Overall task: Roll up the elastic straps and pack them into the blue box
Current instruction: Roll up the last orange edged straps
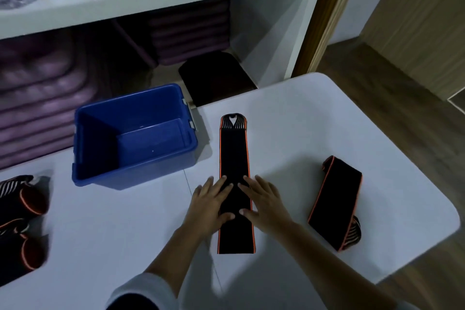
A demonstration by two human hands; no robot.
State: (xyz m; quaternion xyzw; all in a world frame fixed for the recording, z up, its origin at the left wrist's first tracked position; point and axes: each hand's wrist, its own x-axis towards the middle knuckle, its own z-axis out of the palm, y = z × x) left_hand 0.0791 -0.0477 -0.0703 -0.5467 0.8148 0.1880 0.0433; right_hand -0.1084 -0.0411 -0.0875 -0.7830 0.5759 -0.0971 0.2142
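- The white bench [302, 113] holds everything.
- The blue box [141, 176] sits on it with no lid, left of the long strap [234, 153].
- The long strap lies flat and straight in the middle.
- A folded strap [337, 199] lies off to the right.
- The left hand [210, 201] and the right hand [261, 200] press flat on the long strap, side by side, fingers straight, gripping nothing.

Left hand [211, 202] palm down, fingers straight and spread, right hand [261, 202] likewise, side by side, thumbs nearly meeting, forearms converging
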